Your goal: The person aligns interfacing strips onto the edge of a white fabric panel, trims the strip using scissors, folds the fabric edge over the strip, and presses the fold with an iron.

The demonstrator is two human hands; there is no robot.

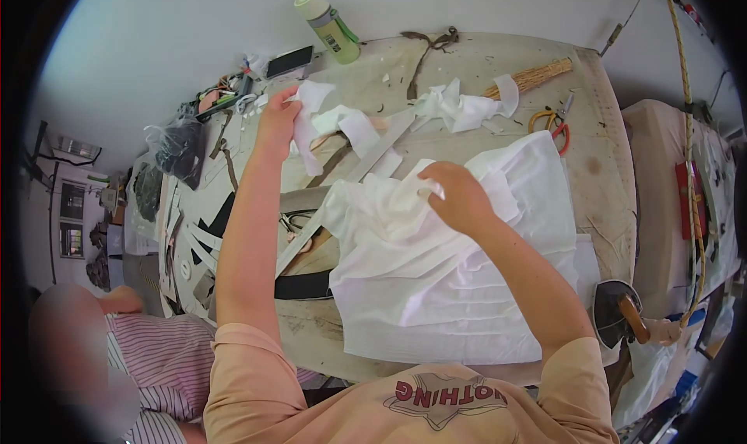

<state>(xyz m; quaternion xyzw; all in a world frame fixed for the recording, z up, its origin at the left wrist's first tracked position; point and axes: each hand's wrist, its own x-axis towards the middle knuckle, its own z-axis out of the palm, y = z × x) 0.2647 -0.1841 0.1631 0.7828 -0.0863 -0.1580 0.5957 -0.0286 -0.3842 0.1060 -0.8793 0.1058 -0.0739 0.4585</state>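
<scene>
My left hand (278,119) is raised over the far left part of the table, its fingers closed on a white fabric scrap (310,117) that hangs down. My right hand (457,198) pinches a fold of a large white cloth (451,288), which lies rumpled across the middle and right of the table. A long straight strip like a ruler (373,156) runs diagonally between my hands, partly under the cloth. Beyond it lie more white fabric scraps (454,108).
Orange-handled scissors (556,122) and a straw hand broom (537,78) lie at the far right. A green bottle (336,35) stands at the back edge. An iron (616,313) sits by the right edge, near a hanging rope (688,125). Another person (159,350) is at lower left.
</scene>
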